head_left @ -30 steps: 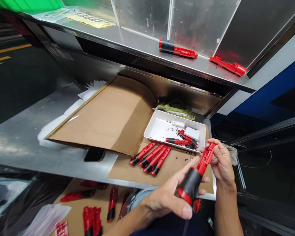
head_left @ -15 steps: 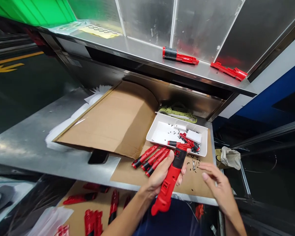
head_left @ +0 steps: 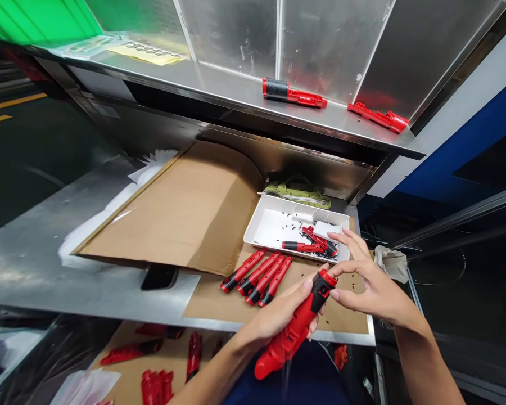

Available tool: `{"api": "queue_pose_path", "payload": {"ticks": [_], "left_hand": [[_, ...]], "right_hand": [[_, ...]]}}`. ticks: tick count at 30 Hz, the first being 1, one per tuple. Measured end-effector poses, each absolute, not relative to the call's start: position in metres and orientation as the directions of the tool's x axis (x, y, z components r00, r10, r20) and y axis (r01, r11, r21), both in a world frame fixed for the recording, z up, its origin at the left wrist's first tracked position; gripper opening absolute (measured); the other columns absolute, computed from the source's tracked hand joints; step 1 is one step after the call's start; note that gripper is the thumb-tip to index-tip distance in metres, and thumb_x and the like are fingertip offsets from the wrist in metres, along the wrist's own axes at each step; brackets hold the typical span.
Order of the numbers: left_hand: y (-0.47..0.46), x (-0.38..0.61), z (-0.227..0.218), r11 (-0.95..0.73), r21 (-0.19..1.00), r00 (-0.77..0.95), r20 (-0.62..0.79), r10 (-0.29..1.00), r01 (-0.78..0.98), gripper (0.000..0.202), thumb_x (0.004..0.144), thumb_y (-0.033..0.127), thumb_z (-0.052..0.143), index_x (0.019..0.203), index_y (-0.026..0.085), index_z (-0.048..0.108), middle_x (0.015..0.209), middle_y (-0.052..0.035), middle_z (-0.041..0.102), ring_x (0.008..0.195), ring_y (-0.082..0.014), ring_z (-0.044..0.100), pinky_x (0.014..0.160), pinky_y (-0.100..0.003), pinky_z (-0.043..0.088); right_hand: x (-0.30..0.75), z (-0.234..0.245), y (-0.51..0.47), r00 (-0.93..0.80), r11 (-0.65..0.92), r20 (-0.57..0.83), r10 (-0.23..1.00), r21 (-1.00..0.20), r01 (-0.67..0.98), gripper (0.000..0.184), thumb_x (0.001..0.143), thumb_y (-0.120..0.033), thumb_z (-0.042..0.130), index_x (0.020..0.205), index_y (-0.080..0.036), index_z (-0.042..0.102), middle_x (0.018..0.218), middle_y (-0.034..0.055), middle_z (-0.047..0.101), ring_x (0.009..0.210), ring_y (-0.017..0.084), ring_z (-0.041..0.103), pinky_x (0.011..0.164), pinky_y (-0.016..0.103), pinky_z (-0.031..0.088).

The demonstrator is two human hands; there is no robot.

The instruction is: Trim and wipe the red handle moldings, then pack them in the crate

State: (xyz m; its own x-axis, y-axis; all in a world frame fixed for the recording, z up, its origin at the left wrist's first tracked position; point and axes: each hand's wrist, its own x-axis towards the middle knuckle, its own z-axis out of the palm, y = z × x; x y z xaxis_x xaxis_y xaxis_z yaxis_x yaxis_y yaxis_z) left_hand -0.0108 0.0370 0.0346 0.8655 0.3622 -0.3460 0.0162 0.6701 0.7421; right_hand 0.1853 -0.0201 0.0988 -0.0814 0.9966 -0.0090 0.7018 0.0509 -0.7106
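Note:
A red and black plastic tool housing (head_left: 293, 329) lies at a slant across my left hand (head_left: 282, 312), whose fingers wrap around it from below. Its ringed black end points up and right. My right hand (head_left: 371, 281) meets that end, thumb and forefinger on either side of the rim while the other fingers spread out over the white tray (head_left: 259, 222). Whether a small part sits between those fingertips is hidden. Several similar housings (head_left: 259, 275) lie side by side on the cardboard to the left.
Inside the tray are small black pieces, white blocks and red-black housings (head_left: 306, 246). A large cardboard sheet (head_left: 172, 208) covers the bench's middle, a dark phone-like object (head_left: 160, 277) under its edge. Two red parts (head_left: 295, 93) rest on the upper shelf. More housings (head_left: 194, 354) lie below.
My right hand has moved up and left to the housing's end. The housing has turned in my left hand and moved slightly. The view has shifted a little.

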Motion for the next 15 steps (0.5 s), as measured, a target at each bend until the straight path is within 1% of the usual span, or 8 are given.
{"api": "queue_pose_path", "payload": {"ticks": [3,5,7,11,15], "left_hand": [[0.0368,-0.0109,0.0302,0.631,0.775,0.872,-0.337,0.356,0.042,0.078,0.086,0.068,0.054,0.148,0.023,0.042,0.079,-0.0007,0.061,0.057,-0.0115,0.056,0.055,-0.025,0.046],[0.0366,-0.0104,0.0292,0.601,0.797,0.870,-0.337,0.360,0.060,0.081,0.086,0.068,0.052,0.152,0.023,0.036,0.078,-0.0007,0.059,0.058,-0.0117,0.055,0.055,-0.025,0.045],[0.0364,-0.0098,0.0297,0.584,0.807,0.867,-0.347,0.358,0.082,0.085,0.086,0.070,0.051,0.154,0.024,0.031,0.079,-0.0012,0.059,0.059,-0.0122,0.055,0.056,-0.026,0.046],[0.0361,-0.0087,0.0323,0.559,0.820,0.869,-0.359,0.340,0.120,0.086,0.087,0.070,0.049,0.156,0.024,0.027,0.081,-0.0018,0.058,0.061,-0.0129,0.054,0.059,-0.027,0.045],[0.0353,-0.0075,0.0323,0.539,0.828,0.873,-0.369,0.320,0.152,0.088,0.086,0.073,0.047,0.156,0.023,0.027,0.078,-0.0011,0.058,0.061,-0.0134,0.054,0.060,-0.028,0.044]], "right_hand": [[0.1859,0.0949,-0.0162,-0.145,0.057,-0.068,0.987,-0.698,0.714,0.006,0.076,-0.025,0.073,0.082,-0.025,0.073,0.160,-0.0017,0.030,0.153,0.032,0.002,0.122,0.058,0.012],[0.1868,0.0924,-0.0147,-0.169,0.057,-0.095,0.981,-0.693,0.718,0.003,0.077,-0.025,0.073,0.079,-0.023,0.072,0.160,-0.0016,0.030,0.153,0.032,0.002,0.122,0.058,0.013],[0.1880,0.0907,-0.0142,-0.178,0.060,-0.098,0.979,-0.696,0.715,0.004,0.076,-0.025,0.074,0.076,-0.022,0.071,0.160,-0.0014,0.031,0.153,0.033,0.002,0.121,0.058,0.015],[0.1906,0.0910,-0.0142,-0.198,0.058,-0.103,0.975,-0.741,0.669,0.004,0.077,-0.026,0.074,0.075,-0.023,0.073,0.156,-0.0024,0.037,0.153,0.033,0.002,0.121,0.057,0.014],[0.1941,0.0932,-0.0127,-0.236,0.041,-0.134,0.962,-0.786,0.616,0.006,0.078,-0.029,0.074,0.076,-0.024,0.075,0.155,-0.0019,0.040,0.153,0.032,0.004,0.121,0.056,0.014]]}}
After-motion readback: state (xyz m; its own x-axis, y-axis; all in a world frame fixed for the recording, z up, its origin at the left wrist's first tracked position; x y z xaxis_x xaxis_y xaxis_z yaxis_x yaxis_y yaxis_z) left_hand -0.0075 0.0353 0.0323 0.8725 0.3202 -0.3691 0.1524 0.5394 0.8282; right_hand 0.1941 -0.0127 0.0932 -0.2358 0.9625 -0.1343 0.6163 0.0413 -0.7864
